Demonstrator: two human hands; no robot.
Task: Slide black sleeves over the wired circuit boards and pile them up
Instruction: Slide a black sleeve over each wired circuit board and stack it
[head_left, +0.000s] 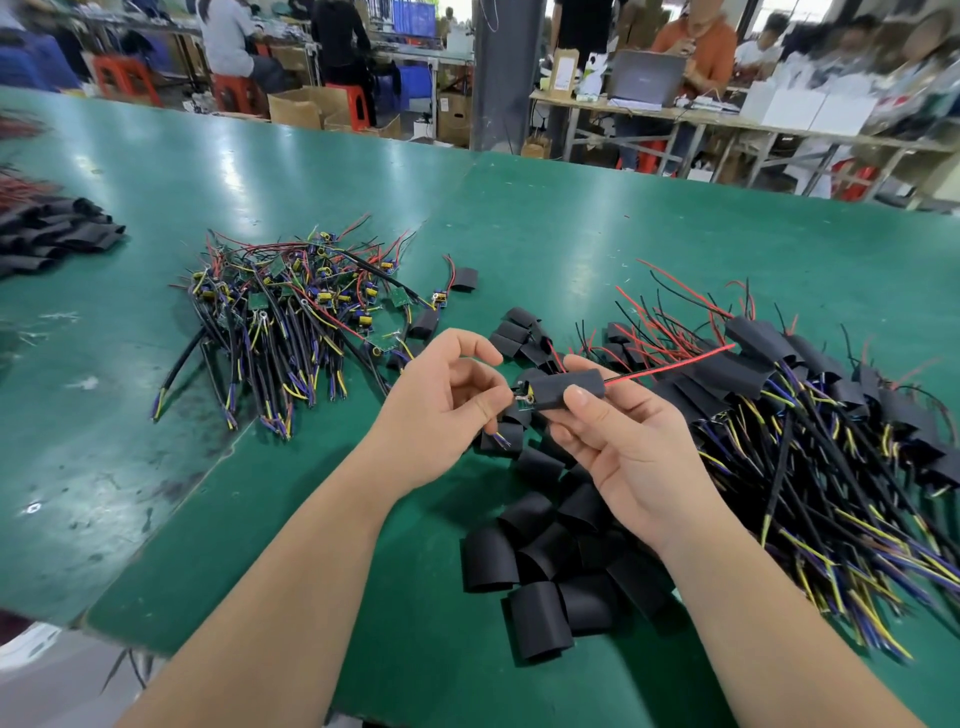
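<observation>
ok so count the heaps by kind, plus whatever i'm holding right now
bare wired boards heap: 1
empty black sleeves heaps: 2
sleeved boards heap: 1
board in sleeve, held by left hand and right hand: 1
total: 5
The red wires at the left edge are cut off, so not counted.

Your 2 bare forearms reach in from 7 and 5 o'clock and meet near the centre. Your left hand (441, 405), palm facing 3 o'clock, has its fingers curled, with thumb and forefinger pinching the exposed end of the wired green circuit board (523, 397). Your right hand (623, 452), palm up, grips the matte black tubular sleeve (566, 387), its thumb on top pointing toward 11 o'clock.
</observation>
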